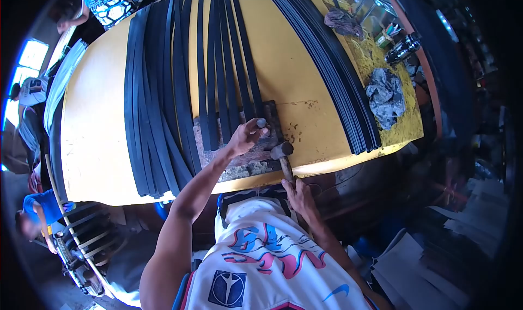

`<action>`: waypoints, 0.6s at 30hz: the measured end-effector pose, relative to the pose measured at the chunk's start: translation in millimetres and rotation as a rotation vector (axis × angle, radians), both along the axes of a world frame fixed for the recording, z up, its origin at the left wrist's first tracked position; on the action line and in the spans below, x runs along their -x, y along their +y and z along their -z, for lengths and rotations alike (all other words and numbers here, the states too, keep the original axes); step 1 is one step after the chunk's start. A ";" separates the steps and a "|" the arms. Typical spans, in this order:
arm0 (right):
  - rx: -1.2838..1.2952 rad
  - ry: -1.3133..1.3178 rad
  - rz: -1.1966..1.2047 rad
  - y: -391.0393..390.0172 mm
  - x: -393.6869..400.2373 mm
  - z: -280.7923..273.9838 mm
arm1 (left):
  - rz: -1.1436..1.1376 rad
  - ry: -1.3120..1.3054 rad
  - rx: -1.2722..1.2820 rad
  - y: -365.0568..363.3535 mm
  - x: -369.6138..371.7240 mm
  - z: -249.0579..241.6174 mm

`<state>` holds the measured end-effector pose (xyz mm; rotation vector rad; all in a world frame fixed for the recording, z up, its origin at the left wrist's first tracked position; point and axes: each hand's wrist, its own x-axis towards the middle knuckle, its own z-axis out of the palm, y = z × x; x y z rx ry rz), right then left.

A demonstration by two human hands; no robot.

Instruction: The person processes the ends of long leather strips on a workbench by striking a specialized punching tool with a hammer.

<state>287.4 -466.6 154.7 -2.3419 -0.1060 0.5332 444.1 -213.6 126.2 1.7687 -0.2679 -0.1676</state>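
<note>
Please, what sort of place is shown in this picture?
Probably a workshop, perhaps for straps or belts: long dark strips lie across a yellow table, and the right hand grips a hammer.

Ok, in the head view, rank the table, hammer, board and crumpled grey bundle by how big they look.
Largest to smallest:
1. table
2. board, partly covered
3. grey bundle
4. hammer, its handle partly hidden

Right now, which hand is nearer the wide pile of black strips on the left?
Left. The left hand is over the board, to the pile's right; the right hand, on the mallet, is farther right and nearer the wearer.
</note>
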 end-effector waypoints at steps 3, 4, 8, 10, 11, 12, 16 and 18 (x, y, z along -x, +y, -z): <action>-0.003 -0.028 -0.065 -0.5 -2.1 -8.4 | 0.039 0.050 -0.055 1.8 -3.5 10.7; -0.009 -0.105 -0.084 -1.7 -0.1 -2.2 | 0.045 0.051 -0.057 1.2 -3.5 9.6; 0.062 -0.161 -0.222 -9.0 9.8 16.3 | 0.066 0.012 0.006 -0.1 -4.6 3.4; 0.099 -0.174 -0.275 -10.9 12.6 21.3 | 0.072 0.009 -0.009 -0.4 -4.1 1.0; 0.106 -0.184 -0.280 -11.4 12.8 22.4 | 0.064 0.041 0.001 -0.7 -3.9 0.3; 0.112 -0.194 -0.285 -11.8 13.1 23.6 | 0.056 0.073 0.011 -0.9 -4.0 -0.5; 0.180 -0.323 -0.363 -12.8 15.8 27.9 | 0.054 0.078 0.003 -0.5 -4.2 3.8; 0.157 -0.263 -0.329 -11.6 14.2 22.7 | 0.038 0.051 0.013 -1.7 -3.4 4.0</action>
